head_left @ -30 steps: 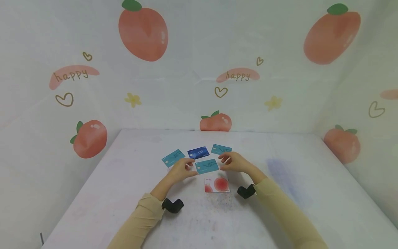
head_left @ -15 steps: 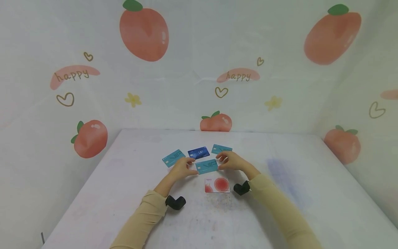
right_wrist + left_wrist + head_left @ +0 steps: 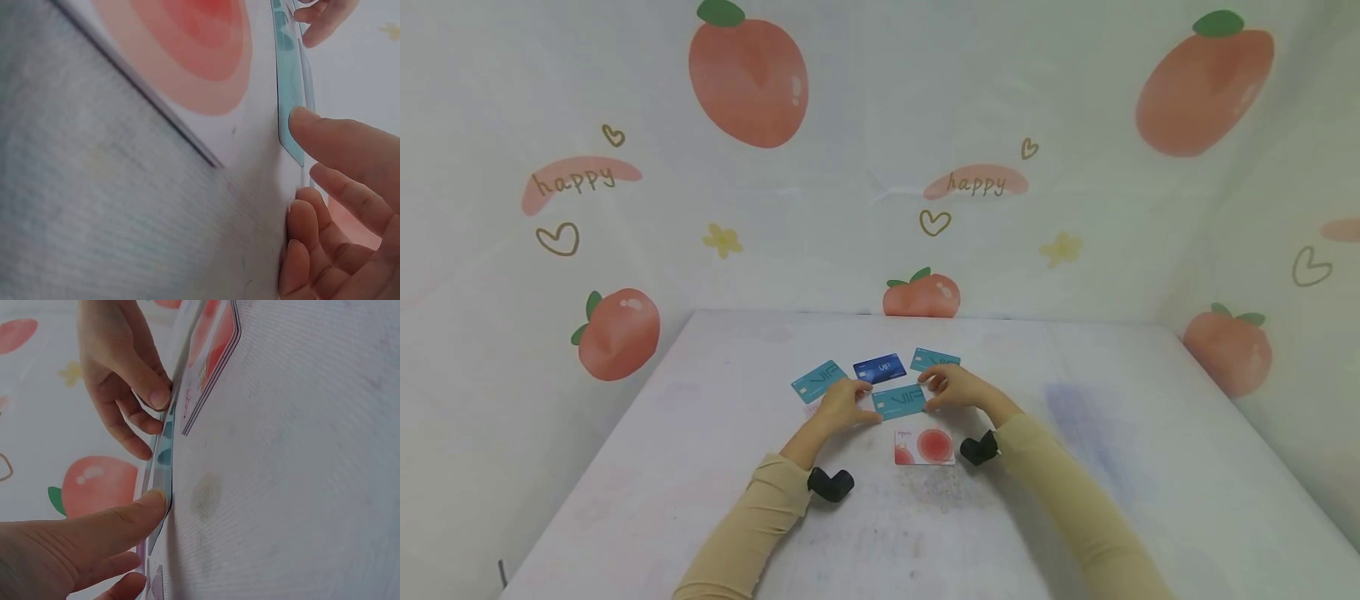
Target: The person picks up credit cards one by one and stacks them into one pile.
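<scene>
A teal VIP card (image 3: 898,402) lies flat between my two hands. My left hand (image 3: 841,407) is at its left end, the thumb (image 3: 153,503) touching the card's near corner and the fingers loosely bent past it. At the card's right end is my right hand (image 3: 958,390), its thumb (image 3: 303,122) on the card edge and the fingers resting on the table. Just in front lies a white card with red circles (image 3: 931,447); the left wrist view shows several layers there. Behind are a teal card (image 3: 817,382), a blue VIP card (image 3: 880,368) and another teal card (image 3: 932,358), partly covered by my right hand.
A pinkish card corner (image 3: 811,409) peeks out beside my left hand. The white table (image 3: 700,500) meets a printed cloth wall (image 3: 820,250) at the back and sides. Black wrist cameras (image 3: 831,484) sit at both sleeves.
My right hand has moved left until its thumb meets the teal card's right edge. The left hand has shifted slightly right. The cards appear to lie where they were.
</scene>
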The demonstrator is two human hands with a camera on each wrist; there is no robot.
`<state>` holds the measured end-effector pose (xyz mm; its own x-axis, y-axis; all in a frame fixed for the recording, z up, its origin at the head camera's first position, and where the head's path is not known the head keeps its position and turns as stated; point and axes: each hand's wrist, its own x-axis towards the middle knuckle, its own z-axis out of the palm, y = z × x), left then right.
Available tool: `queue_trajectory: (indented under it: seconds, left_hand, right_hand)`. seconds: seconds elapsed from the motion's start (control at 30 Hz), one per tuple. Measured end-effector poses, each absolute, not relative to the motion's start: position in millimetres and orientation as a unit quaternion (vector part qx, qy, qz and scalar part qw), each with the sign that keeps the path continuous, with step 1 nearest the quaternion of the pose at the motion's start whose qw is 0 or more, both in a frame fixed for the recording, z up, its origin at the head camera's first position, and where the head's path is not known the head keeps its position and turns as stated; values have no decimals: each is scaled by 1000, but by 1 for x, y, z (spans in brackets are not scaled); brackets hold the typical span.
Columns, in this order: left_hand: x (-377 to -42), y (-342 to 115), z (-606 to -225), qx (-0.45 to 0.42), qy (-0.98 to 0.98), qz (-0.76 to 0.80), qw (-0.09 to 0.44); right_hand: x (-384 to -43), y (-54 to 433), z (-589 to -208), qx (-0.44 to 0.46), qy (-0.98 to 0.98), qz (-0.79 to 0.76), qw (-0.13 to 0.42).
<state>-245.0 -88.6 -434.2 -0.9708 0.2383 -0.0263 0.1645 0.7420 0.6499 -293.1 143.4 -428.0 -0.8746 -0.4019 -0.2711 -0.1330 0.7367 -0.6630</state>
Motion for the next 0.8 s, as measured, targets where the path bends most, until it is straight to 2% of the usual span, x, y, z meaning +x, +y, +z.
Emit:
queue_trajectory:
  seconds: [0.47,0.8]
  left_hand:
    - [-244,-85,-430,84,939,328,60]
    - [-244,-84,-432,90,944,314,45]
  right_hand:
    - [-293,140,-431,-143,911,-331,201]
    - [-292,138,-431,-129,909,-343,199]
